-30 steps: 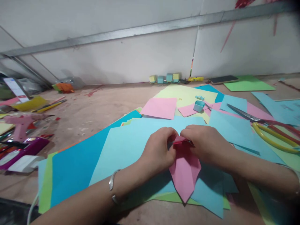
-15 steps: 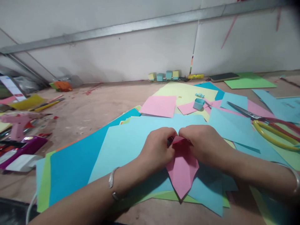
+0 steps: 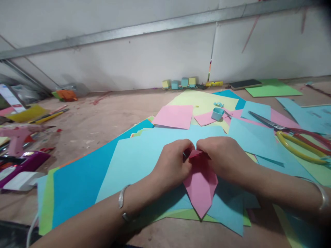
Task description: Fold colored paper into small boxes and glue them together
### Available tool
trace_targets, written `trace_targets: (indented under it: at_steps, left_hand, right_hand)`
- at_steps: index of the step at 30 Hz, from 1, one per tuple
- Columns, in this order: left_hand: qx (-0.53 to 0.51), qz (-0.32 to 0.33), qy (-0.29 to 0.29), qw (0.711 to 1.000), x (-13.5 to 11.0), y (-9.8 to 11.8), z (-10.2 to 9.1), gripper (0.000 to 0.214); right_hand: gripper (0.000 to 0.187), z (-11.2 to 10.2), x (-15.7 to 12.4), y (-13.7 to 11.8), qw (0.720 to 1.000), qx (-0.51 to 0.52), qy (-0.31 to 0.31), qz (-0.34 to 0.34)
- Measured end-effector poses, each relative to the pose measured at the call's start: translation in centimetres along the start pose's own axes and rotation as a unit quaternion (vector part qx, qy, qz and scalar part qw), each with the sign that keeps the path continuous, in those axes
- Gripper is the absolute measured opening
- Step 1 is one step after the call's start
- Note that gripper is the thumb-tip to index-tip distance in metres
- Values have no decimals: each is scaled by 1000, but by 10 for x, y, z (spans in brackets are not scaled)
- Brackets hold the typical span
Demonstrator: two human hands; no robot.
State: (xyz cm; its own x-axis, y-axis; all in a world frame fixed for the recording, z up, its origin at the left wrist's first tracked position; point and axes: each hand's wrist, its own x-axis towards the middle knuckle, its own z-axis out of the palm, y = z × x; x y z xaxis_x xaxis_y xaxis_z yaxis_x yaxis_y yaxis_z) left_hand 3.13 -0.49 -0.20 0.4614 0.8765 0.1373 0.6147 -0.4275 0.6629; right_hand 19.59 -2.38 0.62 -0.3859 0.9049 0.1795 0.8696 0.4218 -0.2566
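Observation:
A folded piece of pink paper (image 3: 201, 187) is held between both hands, its pointed end toward me and creases across its face. My left hand (image 3: 177, 158) pinches its far left edge, fingers curled. My right hand (image 3: 219, 153) grips the far right edge, the fingertips of both hands nearly meeting at the top. Behind the knuckles the far part of the paper is hidden. Beneath the hands lies a light blue sheet (image 3: 134, 158), on top of a darker blue sheet (image 3: 80, 186).
Scissors (image 3: 281, 127) with yellow and red handles lie at the right. A small blue paper box (image 3: 217, 114) and a flat pink sheet (image 3: 173, 117) are beyond the hands. Small paper cubes (image 3: 184, 82) line the wall. A pink glue gun (image 3: 18, 137) rests at the left.
Both hands keep their hold on the pink paper with hardly any movement. The whole view has shifted slightly, so things appear a little further left.

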Motion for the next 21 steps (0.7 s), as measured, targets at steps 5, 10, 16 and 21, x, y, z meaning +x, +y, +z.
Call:
trace_targets:
  at_steps: [5, 10, 16, 21]
  left_hand:
    - [-25, -59, 2, 998, 0, 3, -6, 17]
    - [-76, -95, -14, 992, 1, 2, -8, 16]
    - [-90, -76, -21, 993, 0, 1, -7, 16]
    - [-63, -16, 3, 998, -2, 1, -4, 16]
  right_hand:
    - [18, -7, 2, -2, 999, 23, -25, 18]
    - [21, -6, 4, -2, 998, 57, -19, 12]
    - [19, -4, 4, 0, 999, 38, -25, -22]
    - [16, -5, 2, 0, 996, -13, -7, -83]
